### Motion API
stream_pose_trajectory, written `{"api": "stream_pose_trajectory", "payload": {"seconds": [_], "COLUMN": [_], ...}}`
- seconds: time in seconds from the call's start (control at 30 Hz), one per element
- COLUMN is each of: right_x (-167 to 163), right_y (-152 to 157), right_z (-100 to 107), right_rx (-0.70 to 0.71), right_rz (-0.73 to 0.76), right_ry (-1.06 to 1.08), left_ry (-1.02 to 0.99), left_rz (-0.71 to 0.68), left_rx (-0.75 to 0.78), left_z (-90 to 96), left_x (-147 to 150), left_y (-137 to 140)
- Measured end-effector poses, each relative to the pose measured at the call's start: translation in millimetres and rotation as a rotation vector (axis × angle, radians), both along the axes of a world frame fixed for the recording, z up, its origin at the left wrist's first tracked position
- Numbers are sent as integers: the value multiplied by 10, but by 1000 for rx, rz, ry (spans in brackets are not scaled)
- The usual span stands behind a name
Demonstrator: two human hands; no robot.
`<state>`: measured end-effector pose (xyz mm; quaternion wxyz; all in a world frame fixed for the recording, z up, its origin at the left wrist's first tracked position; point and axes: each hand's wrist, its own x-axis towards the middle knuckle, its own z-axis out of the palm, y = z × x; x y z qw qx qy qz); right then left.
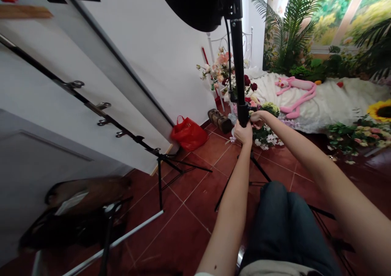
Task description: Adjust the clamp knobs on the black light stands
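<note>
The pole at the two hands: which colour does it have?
The pole is black, seen in the head view.

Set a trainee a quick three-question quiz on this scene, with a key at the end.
1. Multiple choice. What colour is the bag on the floor by the wall?
A) blue
B) red
C) green

2. True or false. The pink plush toy lies on the white cloth.

3. Short answer. Both hands are at the black pole. Which one sits lower in the picture, the left hand or the right hand?

Key: 1. B; 2. True; 3. The left hand.
</note>
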<state>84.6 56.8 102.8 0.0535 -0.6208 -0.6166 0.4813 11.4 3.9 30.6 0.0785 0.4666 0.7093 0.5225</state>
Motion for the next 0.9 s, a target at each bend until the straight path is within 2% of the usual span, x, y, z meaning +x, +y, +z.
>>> {"api": "stream_pose_trajectory", "payload": {"seconds": [0.1, 0.2, 0.43, 0.57, 0.67, 0.8, 0.9], "right_x": [68, 169, 310, 268, 311, 395, 349], "right_y": [-114, -187, -337, -485, -480, -294, -160], "right_z": [-24, -121, -581, -749, -676, -408, -265], "right_rx": [-6, 105, 413, 492, 419, 257, 269], "right_rz": [-34, -68, -193, -298, -269, -242, -183], "right_ry": [81, 306, 709, 927, 905, 660, 608], "left_ry": [3, -1, -7, -4, 1, -6, -13], "left_rz": [-16, -21, -32, -48, -57, -58, -64], "left_rx": [2, 0, 37, 54, 48, 29, 19], "left_z": [2, 19, 9, 3, 12, 31, 30], "left_x": [-6, -6, -5, -10, -11, -12, -17], "left_y": [-4, -17, -4, 2, -9, -23, -22]}}
